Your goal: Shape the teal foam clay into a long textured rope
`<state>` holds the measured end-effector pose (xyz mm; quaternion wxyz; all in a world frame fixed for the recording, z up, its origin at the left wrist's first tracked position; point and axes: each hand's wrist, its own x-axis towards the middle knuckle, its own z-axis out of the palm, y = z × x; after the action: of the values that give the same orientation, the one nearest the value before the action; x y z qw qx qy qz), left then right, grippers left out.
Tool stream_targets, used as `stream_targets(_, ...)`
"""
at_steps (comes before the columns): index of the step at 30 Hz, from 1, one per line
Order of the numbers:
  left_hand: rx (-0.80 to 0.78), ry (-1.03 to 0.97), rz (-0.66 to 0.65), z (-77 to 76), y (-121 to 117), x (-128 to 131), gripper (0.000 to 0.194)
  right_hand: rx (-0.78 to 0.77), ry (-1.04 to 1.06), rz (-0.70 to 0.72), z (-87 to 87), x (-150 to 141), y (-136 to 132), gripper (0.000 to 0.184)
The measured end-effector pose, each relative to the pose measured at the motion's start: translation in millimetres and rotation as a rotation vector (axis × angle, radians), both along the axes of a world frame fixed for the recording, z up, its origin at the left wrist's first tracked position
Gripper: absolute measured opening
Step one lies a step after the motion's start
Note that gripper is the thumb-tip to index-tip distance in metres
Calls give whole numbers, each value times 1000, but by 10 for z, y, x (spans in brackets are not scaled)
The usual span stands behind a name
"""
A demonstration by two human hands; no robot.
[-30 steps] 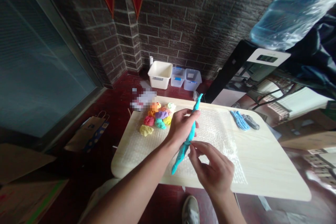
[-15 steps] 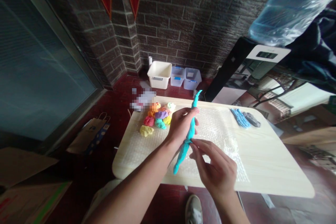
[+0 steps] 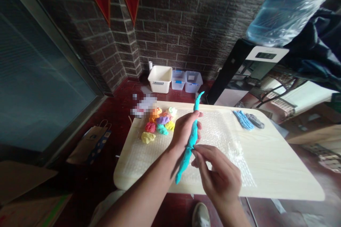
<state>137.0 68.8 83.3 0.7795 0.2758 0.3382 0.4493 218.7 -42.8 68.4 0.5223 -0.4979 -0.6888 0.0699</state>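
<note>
A long turquoise roll of modelling clay (image 3: 193,136) is held at a slant above the table, its thin curved tip pointing away from me. My left hand (image 3: 184,129) is wrapped round its upper half, thumb on top. With thumb and forefinger, my right hand (image 3: 220,170) pinches the roll's right edge, at a small crease around its middle. Below that crease the lower end hangs free and tapers. Several lumps of clay in other colours lie to the left, among them a purple lump (image 3: 163,120), a red lump (image 3: 150,127) and a pale yellow lump (image 3: 148,137).
Bubble wrap (image 3: 223,138) covers much of the wooden table (image 3: 282,170). Blue and grey gloves (image 3: 243,120) lie at the right back. Beyond the table stand a white bin (image 3: 160,81), clear boxes (image 3: 193,82) and a water dispenser (image 3: 231,74). A paper bag (image 3: 86,145) sits on the floor.
The camera view has shifted slightly. Both hands keep their grip on the turquoise clay, and the right fingers remain pinched at its middle crease.
</note>
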Motion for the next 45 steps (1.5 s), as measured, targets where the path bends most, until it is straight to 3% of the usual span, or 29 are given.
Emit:
stream_targets(8,-32,-47,-36,-12,-12,0,46,20,-14,-3,16,6,6,21)
stream_targets(16,133,204,91,-16,-12,-7,31,135,-188,16,95,124,17,32)
stream_targets(24,134,221,59,-71,-12,8,28,121,-332,28,43,163,20,25)
stream_targets(30,115,185,53,-76,-4,-13,29,33,-149,55,67,109,75,21)
stream_targets(35,43,80,19,-52,-13,4,33,-10,45,30,-9,74,60,24)
stream_targets(41,-59,-28,5,-43,-31,27,41,139,-133,-60,-33,41,30,27)
stream_targets(45,-51,-91,12,-44,-40,36,38,43,-8,-37,-49,37,37,22)
